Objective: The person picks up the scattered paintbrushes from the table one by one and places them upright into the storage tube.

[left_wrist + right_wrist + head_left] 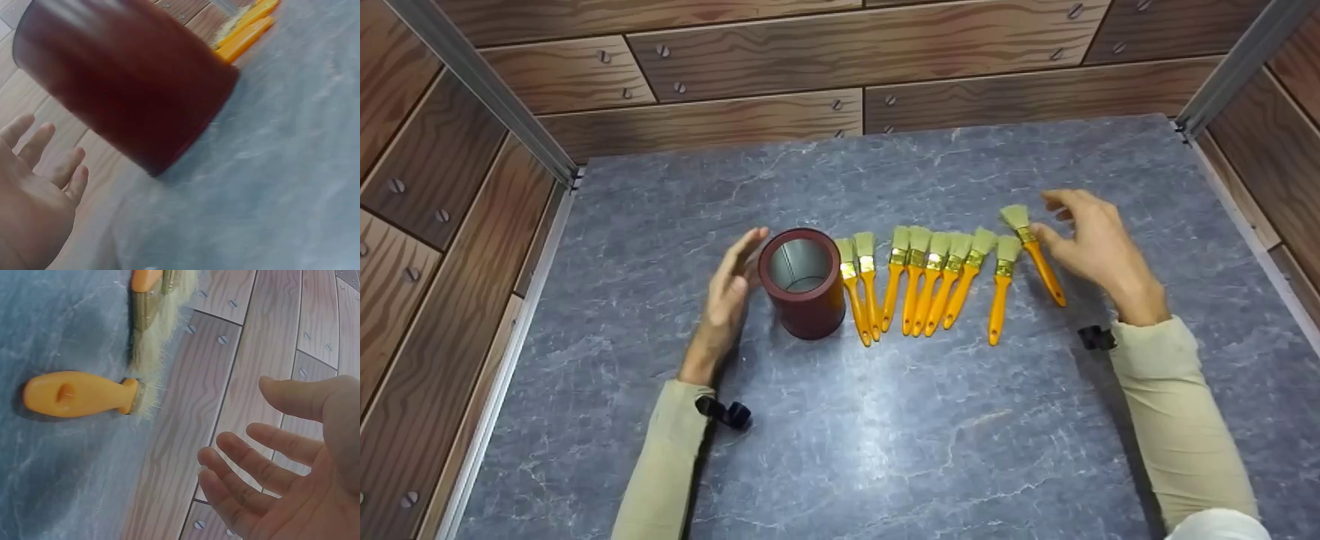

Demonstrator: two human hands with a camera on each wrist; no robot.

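A dark red cylinder cup [810,307] with a grey inside stands upright on the table. Just left of it is my left hand [725,289], fingers extended; the left wrist view shows a gap between the hand [39,191] and the cup [129,73]. To the cup's right, several paintbrushes [934,281] with orange handles and pale bristles lie in a row, bristles pointing away. The rightmost paintbrush [1042,266] lies slanted, beside my right hand [1091,244]. In the right wrist view the right hand [270,478] has loosely bent fingers and holds nothing, apart from the nearest paintbrush [79,394].
The grey marbled table [840,435] reaches to wood-patterned walls [780,64] at the back and sides. Metal posts [495,90] rise at the back corners. A small black wrist device [727,412] is on each sleeve.
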